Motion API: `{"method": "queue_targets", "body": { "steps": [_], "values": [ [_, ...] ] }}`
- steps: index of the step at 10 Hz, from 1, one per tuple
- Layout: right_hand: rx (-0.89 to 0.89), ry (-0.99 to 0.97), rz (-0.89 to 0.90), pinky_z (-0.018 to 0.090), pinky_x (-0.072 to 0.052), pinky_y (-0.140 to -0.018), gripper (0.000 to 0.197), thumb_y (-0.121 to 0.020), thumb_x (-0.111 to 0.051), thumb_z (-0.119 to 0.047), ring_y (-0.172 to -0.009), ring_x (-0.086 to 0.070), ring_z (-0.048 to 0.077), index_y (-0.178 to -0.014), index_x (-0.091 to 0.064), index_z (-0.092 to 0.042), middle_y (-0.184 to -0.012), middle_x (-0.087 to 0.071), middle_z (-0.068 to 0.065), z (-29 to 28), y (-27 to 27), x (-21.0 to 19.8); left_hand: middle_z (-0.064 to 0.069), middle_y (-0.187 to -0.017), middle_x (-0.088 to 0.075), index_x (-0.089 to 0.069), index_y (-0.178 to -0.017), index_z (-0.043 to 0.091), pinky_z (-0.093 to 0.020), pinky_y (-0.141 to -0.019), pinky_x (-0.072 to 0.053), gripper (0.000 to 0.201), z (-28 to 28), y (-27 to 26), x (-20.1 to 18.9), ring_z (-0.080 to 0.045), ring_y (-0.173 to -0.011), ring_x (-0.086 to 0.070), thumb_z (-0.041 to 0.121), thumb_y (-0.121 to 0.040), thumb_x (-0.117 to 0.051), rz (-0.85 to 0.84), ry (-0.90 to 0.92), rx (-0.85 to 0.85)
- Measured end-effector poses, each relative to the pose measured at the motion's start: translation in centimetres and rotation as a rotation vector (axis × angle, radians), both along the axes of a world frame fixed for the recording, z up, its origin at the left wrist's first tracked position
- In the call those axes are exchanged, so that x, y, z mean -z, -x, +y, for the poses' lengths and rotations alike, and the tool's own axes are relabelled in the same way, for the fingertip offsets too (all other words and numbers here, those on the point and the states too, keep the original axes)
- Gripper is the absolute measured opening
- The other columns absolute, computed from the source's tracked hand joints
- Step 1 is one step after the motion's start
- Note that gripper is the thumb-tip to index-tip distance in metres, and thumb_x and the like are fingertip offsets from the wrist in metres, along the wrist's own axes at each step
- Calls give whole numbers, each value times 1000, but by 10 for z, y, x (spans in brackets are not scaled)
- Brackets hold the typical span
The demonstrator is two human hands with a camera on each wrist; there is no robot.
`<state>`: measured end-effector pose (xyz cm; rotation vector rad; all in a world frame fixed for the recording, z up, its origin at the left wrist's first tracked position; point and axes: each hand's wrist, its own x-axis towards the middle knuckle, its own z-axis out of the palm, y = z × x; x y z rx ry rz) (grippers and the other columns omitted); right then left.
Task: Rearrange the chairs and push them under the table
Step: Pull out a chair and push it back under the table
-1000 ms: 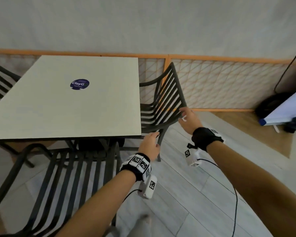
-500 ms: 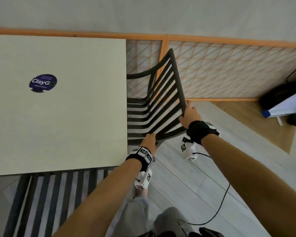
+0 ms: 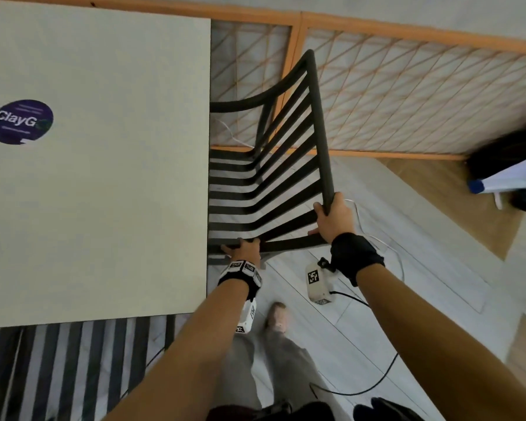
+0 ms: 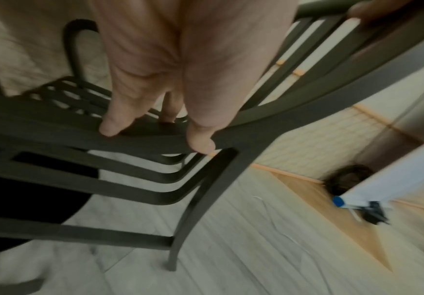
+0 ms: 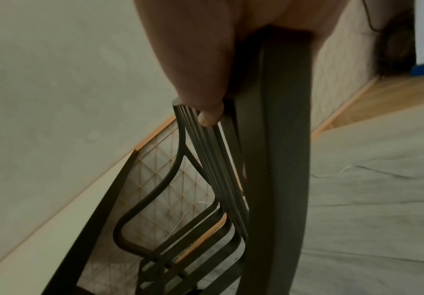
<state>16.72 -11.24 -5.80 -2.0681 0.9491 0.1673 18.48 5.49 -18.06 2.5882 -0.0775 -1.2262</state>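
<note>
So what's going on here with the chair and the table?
A person is handling a dark slatted chair at the right side of a pale table. The right hand grips the top rail of the backrest; the left hand holds the near armrest. The seat is partly under the tabletop. A second slatted chair sits at the table's near edge.

Dark slatted chair (image 3: 274, 165) stands upright, seat partly under the pale table (image 3: 104, 177).

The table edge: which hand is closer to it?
Left. The left hand grips the chair by its near armrest, right beside the table edge. The right hand grips the chair's top rail, farther out from the table.
</note>
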Motion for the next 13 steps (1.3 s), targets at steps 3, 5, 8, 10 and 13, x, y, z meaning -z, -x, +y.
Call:
{"method": "queue_targets", "body": {
  "steps": [3,5,8,10,13],
  "values": [
    [-34,61,-45,34,-60,-58,23,-95,-52,-22,-67,-70,28,-113,-45,-11,-94,-60,11,-17,-9,12,-29,-146,-37,-44,-137,30,-70,-111,-16,48,5,-14,28,-54,-134,-28,13,-92,-50,-148,-76,-43],
    [17,-6,-40,35,-61,-54,19,-95,-53,-20,-68,-71,28,-111,-44,-17,-100,-56,10,-27,24,13,-27,-148,-31,-55,-126,25,-72,-112,-11,30,-8,15,16,-64,-136,4,21,-96,-50,-47,-39,-39],
    [-5,111,-36,19,-47,-46,24,-95,-53,-22,-55,-61,14,-114,-46,-9,-93,-56,9,-55,9,9,-16,-138,-47,-53,-122,27,-75,-110,-4,27,-29,11,17,-67,-134,4,27,-95,-51,-70,-10,-36],
    [18,45,-43,27,-57,-50,21,-95,-53,-23,-61,-70,24,-112,-45,-14,-95,-59,11,-51,25,12,-17,-141,-46,-46,-133,29,-76,-109,-2,43,-21,22,9,-67,-134,-2,45,-93,-48,-55,-21,18],
    [-11,89,-35,45,-60,-68,23,-94,-54,-19,-73,-69,32,-113,-42,-14,-95,-63,16,-43,32,-1,-22,-153,-27,-21,-147,34,-67,-114,-13,69,1,31,-18,-49,-138,-27,69,-88,-29,-103,-26,109]
  ]
}}
